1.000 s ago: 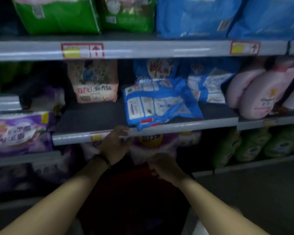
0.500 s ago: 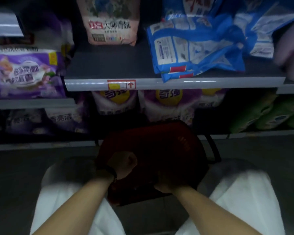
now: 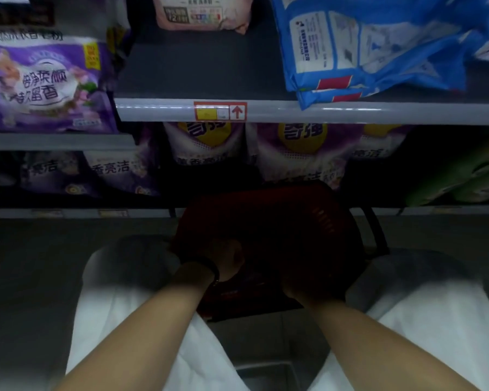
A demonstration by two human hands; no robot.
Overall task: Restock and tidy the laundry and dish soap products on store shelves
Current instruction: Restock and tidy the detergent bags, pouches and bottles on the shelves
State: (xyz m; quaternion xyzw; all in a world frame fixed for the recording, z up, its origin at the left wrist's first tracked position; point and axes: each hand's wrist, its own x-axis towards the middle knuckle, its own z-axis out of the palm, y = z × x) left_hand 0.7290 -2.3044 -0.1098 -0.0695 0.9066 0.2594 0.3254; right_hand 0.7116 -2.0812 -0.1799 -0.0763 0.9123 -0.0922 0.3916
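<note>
Obs: person crouched before the shelving. Both hands are low in the dark red basket (image 3: 316, 218), centre of frame. Left hand (image 3: 229, 259) looks curled near the basket's left wall. Right hand (image 3: 305, 292) is deep in shadow. Cannot tell for either hand whether it is gripping anything, and the basket's contents are unreadable.

Stock: blue detergent bags (image 3: 364, 49) are at upper right, apparently two stacked flat on the middle shelf (image 3: 198, 71). The pink bag (image 3: 203, 12) stands at top centre. There is a bare stretch of shelf in front of it and to the left of the blue bags.

Risks (judged):
- The lower ends of the blue bags overhang the shelf lip (image 3: 322, 111). A knock from a rising arm or a new bag could slide them off.
- Poor light in the basket makes a fumbled or partial grasp likely.

Orientation: the blue bags' long axis runs shelf-back to shelf-front, skewed from upper right to lower left. Their red-striped ends point at the viewer.
</note>
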